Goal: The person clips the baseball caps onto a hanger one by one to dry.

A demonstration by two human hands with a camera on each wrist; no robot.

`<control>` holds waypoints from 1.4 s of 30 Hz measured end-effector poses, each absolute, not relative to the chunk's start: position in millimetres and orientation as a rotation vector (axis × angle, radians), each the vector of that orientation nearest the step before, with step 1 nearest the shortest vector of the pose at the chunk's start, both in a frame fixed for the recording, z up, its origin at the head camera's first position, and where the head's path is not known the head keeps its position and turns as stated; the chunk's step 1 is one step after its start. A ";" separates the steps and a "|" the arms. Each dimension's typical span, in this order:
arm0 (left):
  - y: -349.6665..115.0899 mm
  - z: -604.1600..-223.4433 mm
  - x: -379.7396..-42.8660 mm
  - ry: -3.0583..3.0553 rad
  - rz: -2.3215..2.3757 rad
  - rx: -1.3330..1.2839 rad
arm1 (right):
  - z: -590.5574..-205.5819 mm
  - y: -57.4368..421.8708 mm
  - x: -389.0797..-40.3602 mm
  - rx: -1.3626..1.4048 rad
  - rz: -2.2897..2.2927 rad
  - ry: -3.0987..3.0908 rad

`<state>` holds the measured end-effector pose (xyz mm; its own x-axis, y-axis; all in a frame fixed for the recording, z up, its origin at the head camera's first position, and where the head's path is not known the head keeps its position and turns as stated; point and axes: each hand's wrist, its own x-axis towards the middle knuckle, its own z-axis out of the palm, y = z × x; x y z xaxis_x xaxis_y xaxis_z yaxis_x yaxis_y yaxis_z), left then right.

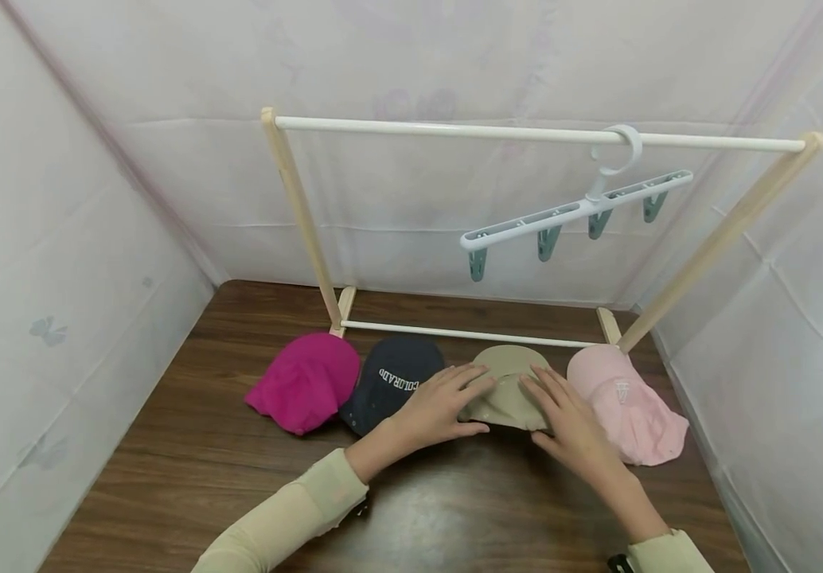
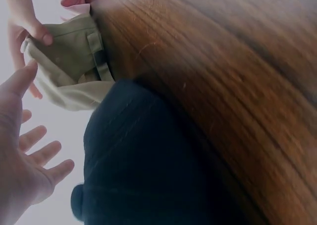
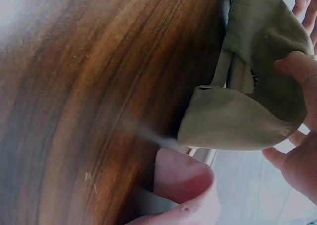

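A beige cap [image 1: 508, 378] sits in the row of caps, its brim toward the rack. The back opening and strap of this cap show in both wrist views. My left hand [image 1: 436, 402] reaches over its left side with fingers spread; the left wrist view has the thumb tip right at the cap's edge. On the right side, my right hand [image 1: 572, 422] lies with extended fingers over the crown, and its thumb [image 3: 297, 66] overlaps the opening. A navy cap [image 1: 397, 378] with white lettering is beside the left hand, a pink cap [image 1: 622, 406] beside the right.
A magenta cap [image 1: 307, 382] lies at the row's left end. Behind stands a wooden rack [image 1: 302, 215] with a white top rail [image 1: 440, 130]. From the rail hangs a white hanger [image 1: 576, 211] with several grey-green clips [image 1: 549, 243]. The brown table [image 1: 189, 454] meets pale cloth walls.
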<state>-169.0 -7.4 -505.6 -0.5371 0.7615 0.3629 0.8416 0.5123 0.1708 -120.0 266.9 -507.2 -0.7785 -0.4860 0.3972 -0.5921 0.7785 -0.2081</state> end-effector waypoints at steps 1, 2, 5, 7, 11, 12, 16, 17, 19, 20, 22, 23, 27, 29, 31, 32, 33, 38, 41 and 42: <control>-6.2 -506.7 -169.3 -2.511 -0.486 -1.360 | -508.3 266.4 -120.6 0.823 0.475 -2.651; -5.1 -507.2 -169.3 -2.511 -0.485 -1.361 | -509.5 266.1 -120.8 0.816 0.483 -2.658; -1.7 -508.2 -168.0 -2.524 -0.487 -1.356 | -512.1 265.3 -120.4 0.799 0.519 -2.667; 0.2 -509.6 -166.8 -2.528 -0.476 -1.356 | -513.5 265.2 -119.7 0.789 0.539 -2.674; 2.4 -511.9 -165.0 -2.520 -0.464 -1.352 | -516.1 265.7 -118.6 0.776 0.557 -2.681; 2.6 -512.3 -164.8 -2.520 -0.458 -1.353 | -516.7 265.9 -118.4 0.775 0.561 -2.681; 3.0 -512.8 -164.4 -2.543 -0.464 -1.357 | -518.5 266.1 -118.3 0.780 0.567 -2.669; 3.1 -512.8 -164.4 -2.555 -0.461 -1.361 | -518.9 266.1 -118.4 0.782 0.571 -2.665; 3.5 -513.3 -164.5 -2.578 -0.467 -1.365 | -519.6 266.1 -118.7 0.784 0.575 -2.659; 3.7 -513.5 -164.5 -2.585 -0.475 -1.369 | -519.9 266.1 -118.9 0.785 0.576 -2.657; 4.4 -514.6 -164.8 -2.590 -0.488 -1.375 | -520.7 266.5 -119.3 0.784 0.582 -2.652; 4.7 -514.6 -164.8 -2.593 -0.497 -1.375 | -521.0 266.7 -119.5 0.782 0.584 -2.650; 5.9 -514.8 -165.5 -2.581 -0.510 -1.374 | -521.3 267.0 -120.1 0.772 0.600 -2.648; 6.0 -514.1 -165.6 -2.582 -0.512 -1.369 | -520.3 266.9 -120.2 0.769 0.607 -2.649; 5.8 -514.0 -165.8 -2.584 -0.508 -1.366 | -519.3 266.7 -120.4 0.767 0.611 -2.649; 5.7 -513.9 -165.8 -2.586 -0.506 -1.364 | -518.7 266.8 -120.3 0.767 0.612 -2.650; 5.6 -514.0 -165.8 -2.586 -0.504 -1.363 | -518.2 266.8 -120.2 0.766 0.614 -2.650; 4.8 -512.6 -165.6 -2.594 -0.526 -1.358 | -515.3 266.5 -121.9 0.757 0.632 -2.657; 4.9 -510.7 -165.9 -2.582 -0.571 -1.348 | -512.8 265.7 -125.1 0.749 0.657 -2.655; 5.0 -510.1 -166.0 -2.577 -0.585 -1.344 | -511.7 265.5 -126.2 0.749 0.665 -2.656</control>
<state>-166.0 5.0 -510.1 -0.5764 0.7472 0.3308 0.8168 0.5149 0.2604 -126.2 265.5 -511.7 -0.8185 -0.4124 0.4000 -0.5523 0.7566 -0.3500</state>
